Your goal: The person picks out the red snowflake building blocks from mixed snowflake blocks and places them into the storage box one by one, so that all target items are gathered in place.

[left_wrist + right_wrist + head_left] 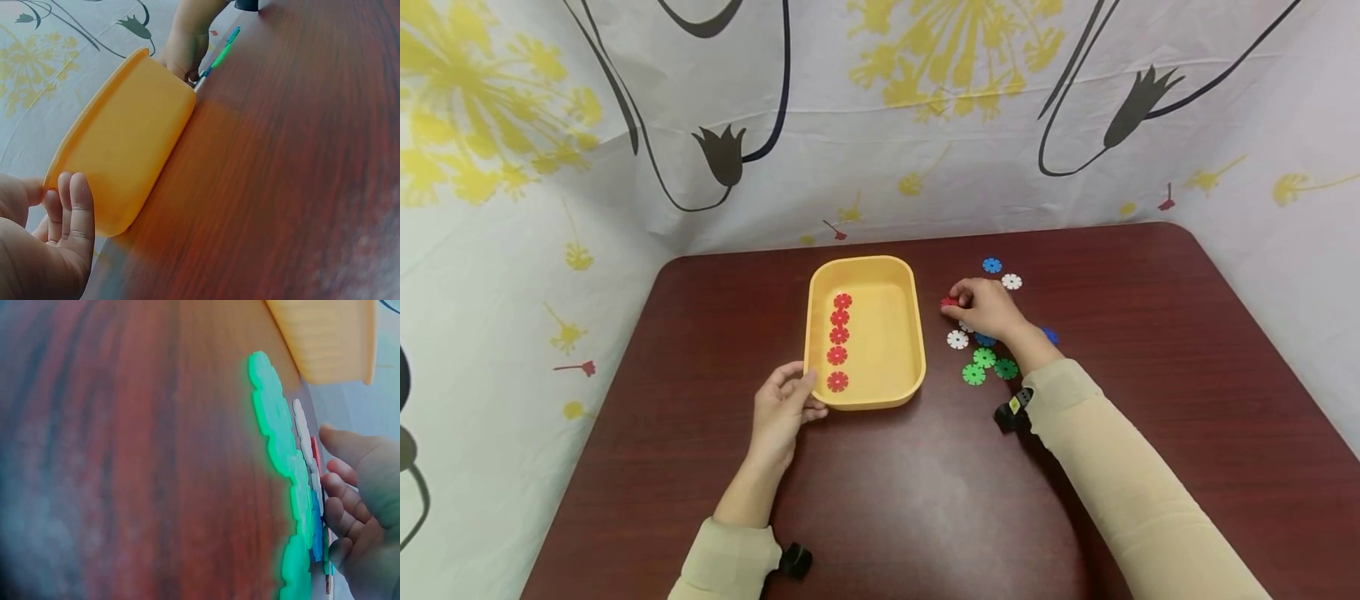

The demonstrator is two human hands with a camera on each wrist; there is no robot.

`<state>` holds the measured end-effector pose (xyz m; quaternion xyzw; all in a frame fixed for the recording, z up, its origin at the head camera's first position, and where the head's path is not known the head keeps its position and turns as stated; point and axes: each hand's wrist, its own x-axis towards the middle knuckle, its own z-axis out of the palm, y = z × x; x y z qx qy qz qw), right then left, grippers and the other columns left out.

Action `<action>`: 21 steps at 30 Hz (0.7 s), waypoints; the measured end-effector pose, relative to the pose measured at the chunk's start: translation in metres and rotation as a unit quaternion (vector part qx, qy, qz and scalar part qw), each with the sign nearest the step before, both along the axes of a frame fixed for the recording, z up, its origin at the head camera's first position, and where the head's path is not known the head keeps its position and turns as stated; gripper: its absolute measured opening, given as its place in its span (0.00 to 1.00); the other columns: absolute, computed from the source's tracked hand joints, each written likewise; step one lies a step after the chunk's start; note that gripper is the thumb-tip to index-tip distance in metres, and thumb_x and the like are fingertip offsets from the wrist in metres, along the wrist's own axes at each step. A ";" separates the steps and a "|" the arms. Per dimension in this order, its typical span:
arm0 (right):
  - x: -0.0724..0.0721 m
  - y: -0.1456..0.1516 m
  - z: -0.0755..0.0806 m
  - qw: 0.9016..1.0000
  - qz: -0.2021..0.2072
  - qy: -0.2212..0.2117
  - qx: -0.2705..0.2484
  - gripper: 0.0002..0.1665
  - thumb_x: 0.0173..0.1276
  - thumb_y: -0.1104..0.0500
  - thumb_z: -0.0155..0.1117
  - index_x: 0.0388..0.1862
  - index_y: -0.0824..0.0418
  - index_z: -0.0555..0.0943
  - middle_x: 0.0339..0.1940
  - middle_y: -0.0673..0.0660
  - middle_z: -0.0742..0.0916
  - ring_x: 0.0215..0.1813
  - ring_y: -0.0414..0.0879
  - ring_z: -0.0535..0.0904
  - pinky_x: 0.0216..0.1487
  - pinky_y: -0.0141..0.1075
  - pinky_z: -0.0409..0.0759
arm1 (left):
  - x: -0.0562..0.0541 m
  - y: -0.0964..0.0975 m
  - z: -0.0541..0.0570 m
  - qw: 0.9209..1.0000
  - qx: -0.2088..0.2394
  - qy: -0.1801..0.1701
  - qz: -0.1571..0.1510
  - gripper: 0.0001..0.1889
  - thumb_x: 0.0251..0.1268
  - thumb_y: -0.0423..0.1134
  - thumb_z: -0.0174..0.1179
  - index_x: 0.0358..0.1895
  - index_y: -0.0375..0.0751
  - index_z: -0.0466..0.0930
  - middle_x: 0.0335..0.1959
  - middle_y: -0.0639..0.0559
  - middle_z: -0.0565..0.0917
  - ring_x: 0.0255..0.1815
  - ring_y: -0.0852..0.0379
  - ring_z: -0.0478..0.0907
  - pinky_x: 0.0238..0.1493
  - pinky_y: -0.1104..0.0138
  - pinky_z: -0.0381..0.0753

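Observation:
My left hand (782, 408) grips the near-left corner of a yellow plastic tray (917, 350), thumb over the rim and fingers against its outer wall, as the left wrist view also shows. Inside, along the tray's left side, several red notched plastic discs (838, 335) lie in a column. To the right of the tray, my right hand (992, 310) pinches another red notched disc (949, 302) between thumb and forefinger, low over the table. White (957, 339), blue (985, 339) and green discs (984, 358) lie under and beside this hand, some partly hidden by it.
A blue disc (992, 265) and a white disc (1012, 282) lie beyond the right hand. Another blue disc (1050, 335) shows past the right wrist. The dark red wooden table (715, 333) meets a patterned cloth (820, 167) behind. Each wrist carries a small black camera.

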<state>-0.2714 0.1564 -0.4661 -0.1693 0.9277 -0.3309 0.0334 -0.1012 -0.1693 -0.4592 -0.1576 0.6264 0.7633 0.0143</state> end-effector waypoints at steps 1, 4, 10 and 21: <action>0.000 0.000 0.000 1.000 0.000 -0.002 0.005 0.19 0.70 0.52 0.71 0.49 0.65 0.83 0.34 0.58 0.83 0.35 0.51 0.76 0.38 0.41 0.76 | 0.000 0.000 0.000 1.000 0.000 0.000 0.000 0.18 0.74 0.37 0.62 0.60 0.34 0.71 0.28 0.48 0.81 0.22 0.59 0.80 0.28 0.67 0.88; -0.001 0.000 -0.001 1.000 0.004 -0.004 0.017 0.20 0.70 0.52 0.70 0.52 0.65 0.82 0.33 0.57 0.82 0.33 0.50 0.75 0.37 0.41 0.75 | 0.000 0.000 0.000 1.000 -0.004 0.000 -0.001 0.18 0.74 0.37 0.62 0.60 0.34 0.71 0.28 0.48 0.81 0.22 0.59 0.80 0.28 0.68 0.88; -0.003 -0.001 0.002 0.999 0.009 -0.011 0.034 0.21 0.70 0.52 0.70 0.53 0.66 0.80 0.30 0.56 0.81 0.31 0.50 0.74 0.36 0.41 0.74 | 0.000 -0.001 0.000 1.000 -0.009 0.000 -0.001 0.17 0.75 0.37 0.61 0.60 0.34 0.71 0.27 0.49 0.81 0.22 0.59 0.80 0.27 0.68 0.87; -0.005 -0.002 0.005 0.997 0.014 -0.047 0.053 0.20 0.71 0.52 0.69 0.50 0.67 0.79 0.27 0.56 0.82 0.32 0.51 0.76 0.37 0.41 0.77 | 0.000 -0.001 -0.001 1.000 -0.009 -0.002 0.000 0.18 0.74 0.38 0.62 0.60 0.35 0.72 0.29 0.47 0.82 0.22 0.59 0.80 0.27 0.68 0.87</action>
